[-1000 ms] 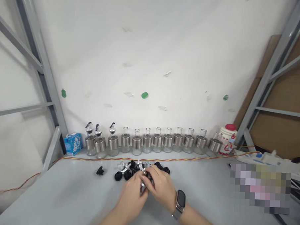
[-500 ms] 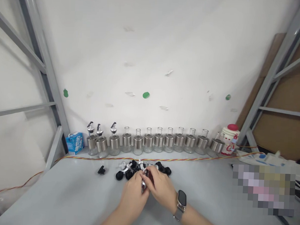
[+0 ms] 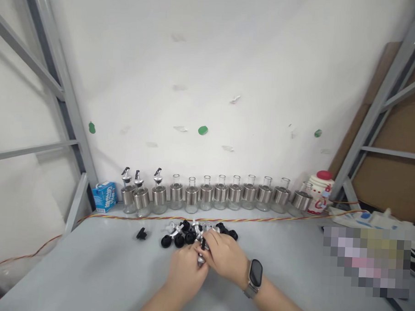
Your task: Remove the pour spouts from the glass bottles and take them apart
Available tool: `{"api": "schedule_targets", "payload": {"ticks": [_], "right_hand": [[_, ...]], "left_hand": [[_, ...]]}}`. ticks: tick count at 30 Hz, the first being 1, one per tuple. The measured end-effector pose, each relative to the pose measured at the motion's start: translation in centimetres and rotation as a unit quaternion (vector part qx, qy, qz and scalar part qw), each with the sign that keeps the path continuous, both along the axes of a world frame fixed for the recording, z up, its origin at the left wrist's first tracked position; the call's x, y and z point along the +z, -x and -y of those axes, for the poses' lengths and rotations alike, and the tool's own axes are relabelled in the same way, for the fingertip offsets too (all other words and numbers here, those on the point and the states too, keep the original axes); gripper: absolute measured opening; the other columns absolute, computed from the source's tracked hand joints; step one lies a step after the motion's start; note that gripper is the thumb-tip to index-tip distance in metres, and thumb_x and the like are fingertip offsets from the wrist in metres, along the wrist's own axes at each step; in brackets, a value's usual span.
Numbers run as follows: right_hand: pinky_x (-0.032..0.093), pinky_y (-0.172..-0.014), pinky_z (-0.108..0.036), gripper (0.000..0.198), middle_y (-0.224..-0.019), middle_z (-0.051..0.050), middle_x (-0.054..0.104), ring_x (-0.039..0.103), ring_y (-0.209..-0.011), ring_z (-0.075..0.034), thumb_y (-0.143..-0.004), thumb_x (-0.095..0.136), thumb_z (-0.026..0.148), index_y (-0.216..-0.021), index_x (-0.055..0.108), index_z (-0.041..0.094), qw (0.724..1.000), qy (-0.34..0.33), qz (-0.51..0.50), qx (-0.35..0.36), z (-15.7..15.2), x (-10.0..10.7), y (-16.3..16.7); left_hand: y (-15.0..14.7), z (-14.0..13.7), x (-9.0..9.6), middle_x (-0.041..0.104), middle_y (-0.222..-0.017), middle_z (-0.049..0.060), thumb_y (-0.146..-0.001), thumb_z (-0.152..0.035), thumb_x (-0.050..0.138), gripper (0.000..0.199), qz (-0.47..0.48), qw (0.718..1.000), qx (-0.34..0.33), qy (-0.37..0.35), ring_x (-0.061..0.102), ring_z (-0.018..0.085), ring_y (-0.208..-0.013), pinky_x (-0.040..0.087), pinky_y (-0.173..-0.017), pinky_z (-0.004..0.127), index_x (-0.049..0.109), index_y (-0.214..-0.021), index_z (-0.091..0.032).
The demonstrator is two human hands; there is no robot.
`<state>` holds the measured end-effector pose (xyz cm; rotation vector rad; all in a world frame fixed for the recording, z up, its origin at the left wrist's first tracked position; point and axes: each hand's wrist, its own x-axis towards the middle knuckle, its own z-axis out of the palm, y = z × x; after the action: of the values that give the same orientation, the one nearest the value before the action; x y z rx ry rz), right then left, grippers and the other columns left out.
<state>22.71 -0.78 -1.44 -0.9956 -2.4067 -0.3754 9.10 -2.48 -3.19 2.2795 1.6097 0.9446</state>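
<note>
My left hand [image 3: 188,270] and my right hand [image 3: 226,258] meet over the near side of the grey table. Between their fingertips is a silver pourer spout with a black flap [image 3: 203,243]; both hands pinch it, and the fingers hide much of it. Just beyond lies a pile of loose pourer parts, among them black stoppers [image 3: 179,240] and silver spouts [image 3: 195,225]. A single black piece [image 3: 141,233] lies apart to the left.
Along the wall stands a row of glass bottles [image 3: 221,193] with metal sleeves; the three leftmost carry pourers [image 3: 158,175]. A blue carton [image 3: 104,197] and a red-lidded container [image 3: 321,192] flank them. A twisted red-yellow wire [image 3: 246,220] crosses the table. Metal posts [image 3: 74,122] rise at the sides.
My right hand has shifted slightly right and its fingers have moved on the spout, so the black flap shows more clearly. The view has moved a little.
</note>
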Motion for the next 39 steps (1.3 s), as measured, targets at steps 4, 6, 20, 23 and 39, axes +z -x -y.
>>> {"api": "schedule_targets", "payload": {"ticks": [4,6,20,23,39], "right_hand": [[0.038,-0.055,-0.030,0.027,-0.072,-0.009,0.058,0.054,-0.064,-0.020,-0.088,0.029,0.022,-0.082,0.054,0.013,0.998,-0.040,0.042,0.011,-0.2,-0.2,0.0],[0.037,-0.054,-0.030,0.028,-0.070,-0.009,0.057,0.053,-0.062,-0.019,-0.088,0.028,0.020,-0.079,0.054,0.013,0.997,-0.051,0.055,0.013,-0.2,-0.4,0.0],[0.039,-0.049,-0.029,0.033,-0.068,-0.007,0.060,0.055,-0.059,-0.018,-0.090,0.023,0.019,-0.080,0.053,0.013,0.995,-0.100,0.025,0.012,-0.3,-1.4,0.2],[0.039,-0.051,-0.028,0.032,-0.070,-0.008,0.061,0.056,-0.060,-0.018,-0.090,0.023,0.018,-0.079,0.054,0.014,0.995,-0.098,0.021,0.020,-0.4,-1.7,0.3],[0.032,-0.048,-0.020,0.032,-0.047,0.004,0.049,0.046,-0.046,-0.011,-0.086,0.034,0.035,-0.065,0.051,0.018,0.914,0.298,-0.241,-0.133,-2.8,1.1,-3.2]], "left_hand": [[0.3,-0.4,-0.8,0.066,-0.061,0.009,-0.071,-0.021,0.047,0.012,-0.030,0.996,-0.012,-0.082,0.061,0.022,-0.057,0.034,-0.050,0.027,0.058,-0.067,-0.019],[0.3,-0.6,-1.0,0.065,-0.059,0.008,-0.071,-0.021,0.048,0.012,-0.035,0.994,-0.023,-0.102,0.061,0.021,-0.055,0.034,-0.049,0.027,0.058,-0.064,-0.020],[0.2,-0.4,-1.1,0.065,-0.056,0.006,-0.066,-0.018,0.046,0.009,-0.071,0.987,-0.023,-0.141,0.062,0.021,-0.052,0.041,-0.047,0.027,0.055,-0.062,-0.017],[0.3,-0.5,-1.2,0.064,-0.055,0.005,-0.064,-0.016,0.047,0.007,-0.074,0.985,-0.028,-0.152,0.061,0.020,-0.051,0.040,-0.046,0.026,0.054,-0.062,-0.017],[2.5,-2.9,0.5,0.064,-0.087,0.005,-0.077,-0.040,0.047,0.025,-0.049,0.989,0.133,-0.035,0.060,0.022,-0.080,0.042,-0.067,0.029,0.054,-0.092,-0.021]]}}
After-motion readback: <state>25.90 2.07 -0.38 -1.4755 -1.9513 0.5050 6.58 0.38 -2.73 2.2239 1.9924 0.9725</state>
